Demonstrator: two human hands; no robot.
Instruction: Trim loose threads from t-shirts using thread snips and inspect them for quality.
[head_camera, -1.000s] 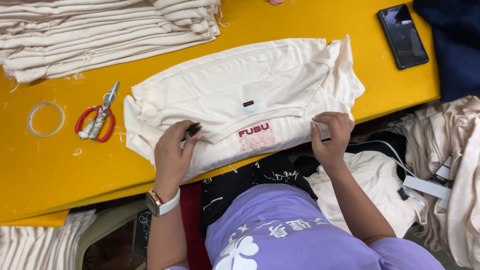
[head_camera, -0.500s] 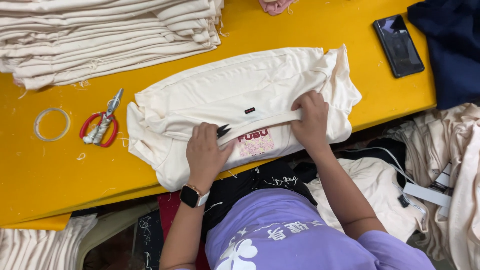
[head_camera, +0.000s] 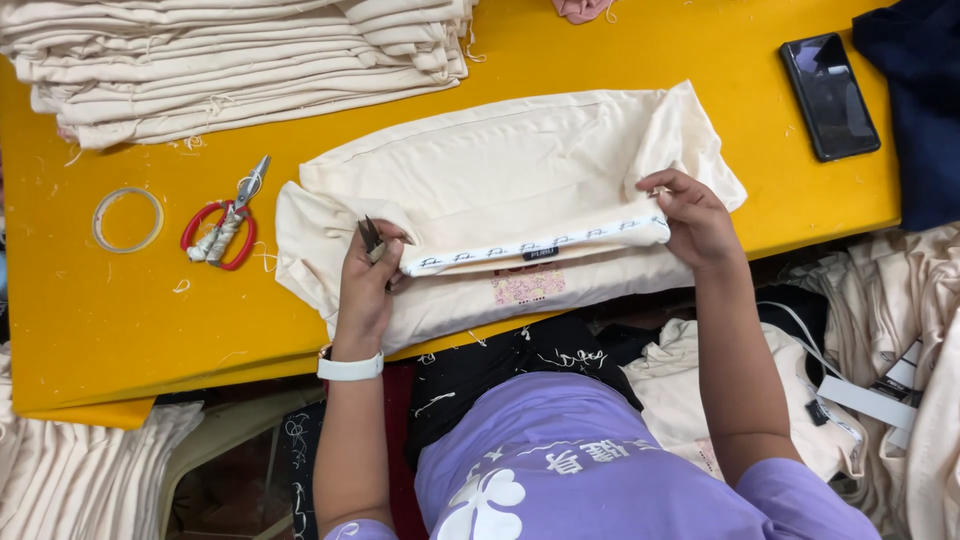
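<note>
Nearest the camera sits the person in a purple top with white print, forearms reaching up over the near edge of the yellow table (head_camera: 120, 330). The left hand (head_camera: 365, 290), a white watch at its wrist, is clenched around a small dark thread snipper (head_camera: 371, 234) whose pointed tips stick up above the fingers, and the same hand pinches the left end of a folded-over hem. The right hand (head_camera: 695, 220) grips the right end of that hem, thumb and fingers closed on the cloth. Between them lies the cream garment (head_camera: 500, 180), spread flat across the middle of the table, its turned-back edge lined with a band of small dark marks; a small dark rectangular label (head_camera: 541, 254) sits at the middle of that band, and just below it a pale pink printed patch (head_camera: 528, 286) shows on the lower layer. To the left lie red-handled scissors (head_camera: 226, 222) and a clear tape ring (head_camera: 127, 219), well apart from the garment. Farther back, a tall stack of folded cream cloth (head_camera: 240, 60) fills the far left, and a black phone (head_camera: 829, 95) lies face up at the far right beside dark blue fabric (head_camera: 915, 90)
</note>
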